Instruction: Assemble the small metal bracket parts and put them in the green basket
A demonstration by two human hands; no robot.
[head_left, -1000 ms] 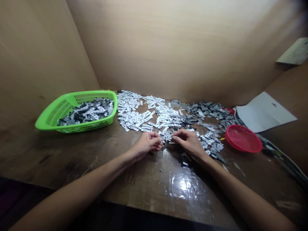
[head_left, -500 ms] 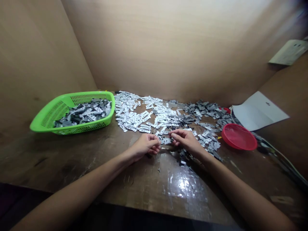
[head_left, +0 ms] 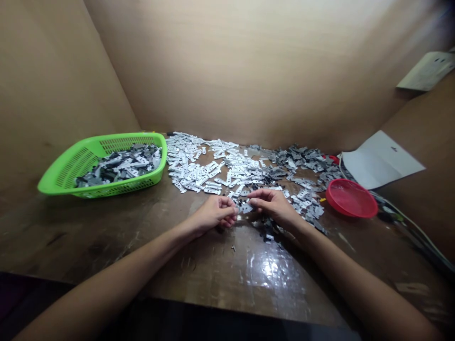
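Between my hands is a small flat grey metal part (head_left: 244, 209), held just above the brown tabletop. My left hand (head_left: 219, 213) pinches its left end, with the other fingers curled in. At its right end, the thumb and forefinger of my right hand (head_left: 270, 203) close on it; the fingertips partly cover that end. Behind the hands spreads a heap of silvery metal plates (head_left: 245, 169) with holes. Several small black pieces (head_left: 267, 233) lie under and beside my right hand. A tiny screw-like piece (head_left: 233, 248) lies nearer to me.
A green plastic basket (head_left: 147, 179) with mixed metal parts stands at the left. Darker grey parts (head_left: 302, 158) are piled at the back right. To the right are a red bowl (head_left: 351, 199), a white sheet (head_left: 384, 158) and cables (head_left: 408, 227). Wooden panels (head_left: 249, 71) enclose the table.
The view has shifted slightly. Both hands keep hold of the metal part in nearly the same place, with the part tilted a little differently between the fingers.
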